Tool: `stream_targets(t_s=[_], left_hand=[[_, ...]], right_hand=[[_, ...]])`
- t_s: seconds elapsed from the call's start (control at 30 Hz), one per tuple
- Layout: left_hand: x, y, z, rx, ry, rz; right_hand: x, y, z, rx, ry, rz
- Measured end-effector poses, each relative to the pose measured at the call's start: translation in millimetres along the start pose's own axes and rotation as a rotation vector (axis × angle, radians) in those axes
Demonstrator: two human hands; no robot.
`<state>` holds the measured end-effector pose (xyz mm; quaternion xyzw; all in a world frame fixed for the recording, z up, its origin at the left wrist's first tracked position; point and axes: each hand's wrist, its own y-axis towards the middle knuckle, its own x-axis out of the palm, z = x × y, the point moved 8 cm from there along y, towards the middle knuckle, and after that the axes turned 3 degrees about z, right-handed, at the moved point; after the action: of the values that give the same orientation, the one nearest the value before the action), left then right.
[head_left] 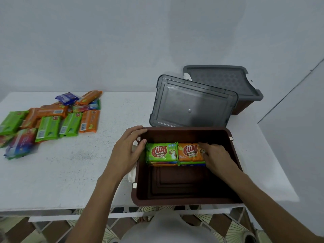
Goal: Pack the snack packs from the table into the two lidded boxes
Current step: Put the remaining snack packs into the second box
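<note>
An open brown box (185, 200) stands at the table's front edge. Inside, against its far wall, a green snack pack (161, 152) and an orange snack pack (190, 151) lie side by side on top of other packs. My left hand (128, 151) grips the box's left rim, thumb inside by the green pack. My right hand (215, 158) is inside the box, its curled fingers on the right end of the orange pack. A heap of several green, orange and blue snack packs (50, 118) lies on the table's left.
A grey lid (191, 106) leans behind the open box. A second brown box (243, 106) with its grey lid (220, 79) on stands at the back right. The white table (78, 163) ends just below the box. A wall rises behind.
</note>
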<state>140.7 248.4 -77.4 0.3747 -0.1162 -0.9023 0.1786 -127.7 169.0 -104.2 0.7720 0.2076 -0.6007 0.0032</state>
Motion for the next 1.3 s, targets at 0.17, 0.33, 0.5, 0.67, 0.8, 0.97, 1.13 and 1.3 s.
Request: stream_targets(t_s=[0.17,0.33,0.5,0.67,0.8,0.97,1.13,1.3], left_hand=[[0,-1,-1,-0.006,-0.001,0.012],[0,-3,-1,0.000,0.053,-0.006],[-11,4,-13,-0.060,-0.017,-0.128],[-60,19,-65,-0.155,0.106,-0.004],[-104,26,-134,-0.264,0.310,0.077],[-143,28,-214,-0.420,0.615,0.098],[-141,31,-249,-0.428,0.730,-0.010],[-140,32,-261,-0.399,0.777,0.010]], right_hand=[[-3,-1,-3,-0.017,-0.067,0.028],[-36,2,-30,-0.101,-0.033,0.234],[-71,15,-97,-0.253,0.027,0.367],[-69,55,-179,-0.401,0.083,0.347],[-34,96,-253,-0.485,0.117,0.210],[36,142,-337,-0.618,0.007,0.035],[97,163,-388,-0.706,-0.121,-0.103],[127,176,-400,-0.721,-0.248,-0.093]])
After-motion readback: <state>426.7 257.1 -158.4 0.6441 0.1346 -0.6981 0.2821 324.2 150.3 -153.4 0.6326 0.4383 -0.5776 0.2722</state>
